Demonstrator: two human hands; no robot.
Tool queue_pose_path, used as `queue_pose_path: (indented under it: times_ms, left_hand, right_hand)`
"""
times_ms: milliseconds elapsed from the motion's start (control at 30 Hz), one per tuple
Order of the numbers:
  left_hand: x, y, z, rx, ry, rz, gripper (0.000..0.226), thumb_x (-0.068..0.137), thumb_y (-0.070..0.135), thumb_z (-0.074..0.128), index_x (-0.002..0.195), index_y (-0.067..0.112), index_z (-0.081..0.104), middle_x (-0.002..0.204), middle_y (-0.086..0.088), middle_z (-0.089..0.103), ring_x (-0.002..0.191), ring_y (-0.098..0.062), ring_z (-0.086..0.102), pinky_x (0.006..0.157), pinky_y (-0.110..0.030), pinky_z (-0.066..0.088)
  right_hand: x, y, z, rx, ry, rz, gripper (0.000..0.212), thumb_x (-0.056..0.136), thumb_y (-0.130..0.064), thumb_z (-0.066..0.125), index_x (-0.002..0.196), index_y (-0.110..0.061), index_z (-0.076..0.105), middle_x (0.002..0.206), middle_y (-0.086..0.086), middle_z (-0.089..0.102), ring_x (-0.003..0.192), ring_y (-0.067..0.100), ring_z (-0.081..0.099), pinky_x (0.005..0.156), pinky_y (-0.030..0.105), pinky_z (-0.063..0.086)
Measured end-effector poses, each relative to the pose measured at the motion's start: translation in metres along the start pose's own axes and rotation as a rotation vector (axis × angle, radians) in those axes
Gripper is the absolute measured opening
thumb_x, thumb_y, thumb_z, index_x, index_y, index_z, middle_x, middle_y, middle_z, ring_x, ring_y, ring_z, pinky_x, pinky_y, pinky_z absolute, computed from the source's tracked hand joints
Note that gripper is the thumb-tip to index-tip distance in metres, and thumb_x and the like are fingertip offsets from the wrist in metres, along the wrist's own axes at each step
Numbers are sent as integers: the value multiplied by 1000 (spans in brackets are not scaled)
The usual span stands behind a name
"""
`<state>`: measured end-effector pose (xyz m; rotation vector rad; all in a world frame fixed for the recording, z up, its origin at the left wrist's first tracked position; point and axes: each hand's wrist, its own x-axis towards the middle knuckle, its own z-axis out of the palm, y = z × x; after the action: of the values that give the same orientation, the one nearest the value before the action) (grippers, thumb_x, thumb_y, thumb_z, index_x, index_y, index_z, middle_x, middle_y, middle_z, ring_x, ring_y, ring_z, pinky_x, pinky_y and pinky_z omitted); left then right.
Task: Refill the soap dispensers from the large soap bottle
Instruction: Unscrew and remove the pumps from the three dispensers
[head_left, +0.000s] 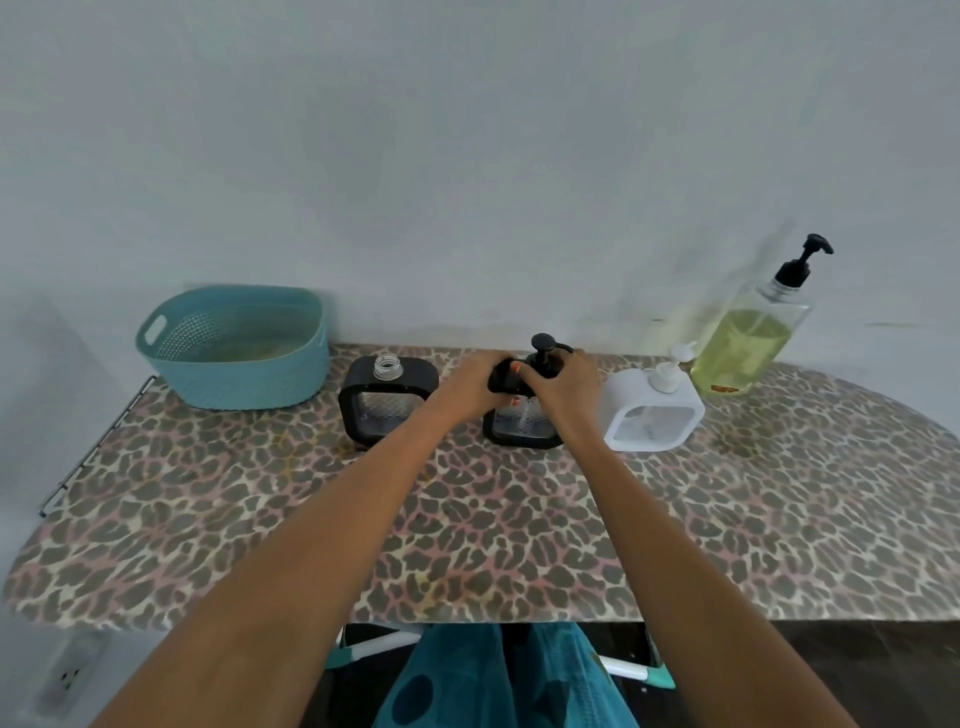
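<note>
Three square soap dispensers stand in a row at the back of the leopard-print board. The left black dispenser (387, 402) has no pump, and its clear threaded neck is bare. My left hand (475, 382) grips the top left of the middle black dispenser (522, 423). My right hand (563, 387) wraps its fingers around the base of that dispenser's black pump (543, 351). A white dispenser (652, 410) with a white pump stands to the right. The large clear soap bottle (750, 338), holding yellow-green soap under a black pump, stands at the far right against the wall.
A teal perforated basket (236, 348) sits at the back left of the board. The board (467, 540) is narrow, with a wire rack on its left end and the wall directly behind. A wall socket (70, 675) shows at lower left.
</note>
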<state>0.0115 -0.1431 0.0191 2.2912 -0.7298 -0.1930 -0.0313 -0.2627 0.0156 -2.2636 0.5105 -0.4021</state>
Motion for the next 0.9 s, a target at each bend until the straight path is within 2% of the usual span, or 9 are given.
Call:
queue_pose_path:
  times_ms: [100,233,433,600,700,767,833,900]
  left_hand:
    - [-1,-1,-2,33,-4,19,42,76,3,64,117,3,55,113,-17,61,104,-28,56,86,-33,42]
    - [-1,-10,-2,44,-31,12,45,74,7,68,117,3,55,111,-16,62,103,-28,57,87,-34,44]
    - [-3,-17,3,28,-4,-7,42,74,9,68,113,5,56,107,-14,63,100,-26,58,85,-34,46]
    - [-3,-18,3,34,-24,7,39,77,9,66,115,5,54,108,-14,61,95,-24,57,77,-26,40]
    - [-4,-18,4,39,-44,16,45,78,11,67,120,5,51,113,-14,61,101,-26,57,85,-35,46]
    - [-4,-17,2,46,-47,18,46,78,13,67,121,5,51,116,-14,61,103,-27,57,89,-39,47]
    - [-2,-17,2,55,-36,14,44,79,13,67,119,4,52,113,-14,61,101,-27,57,83,-32,45]
    - [-2,-18,3,75,-27,12,39,79,12,66,115,5,53,107,-14,62,96,-27,58,75,-26,41]
  right_hand:
    - [-2,-1,-3,128,5,14,43,73,-32,75,105,-6,63,102,8,66,95,21,61,81,28,48]
    - [-5,-3,-8,163,-12,-23,36,74,-24,76,103,-6,68,99,8,70,84,13,59,69,11,38]
    - [0,-2,-9,131,-69,-73,32,76,-23,74,104,-7,69,97,11,71,78,11,56,63,5,34]
    - [7,1,-13,120,-187,-122,30,78,-16,72,106,-6,68,98,12,70,88,17,61,65,10,36]
    - [14,6,-21,156,-325,-142,30,80,-11,70,110,-5,67,102,13,69,100,24,63,81,23,46]
    - [17,5,-24,162,-392,-152,31,82,-9,68,113,-6,65,105,12,68,104,25,62,90,28,46]
    - [17,3,-21,108,-362,-168,36,81,-15,69,115,-6,62,103,7,66,100,20,60,89,27,45]
    - [13,0,-14,34,-246,-172,45,76,-26,74,114,-6,59,101,3,56,93,15,52,80,23,39]
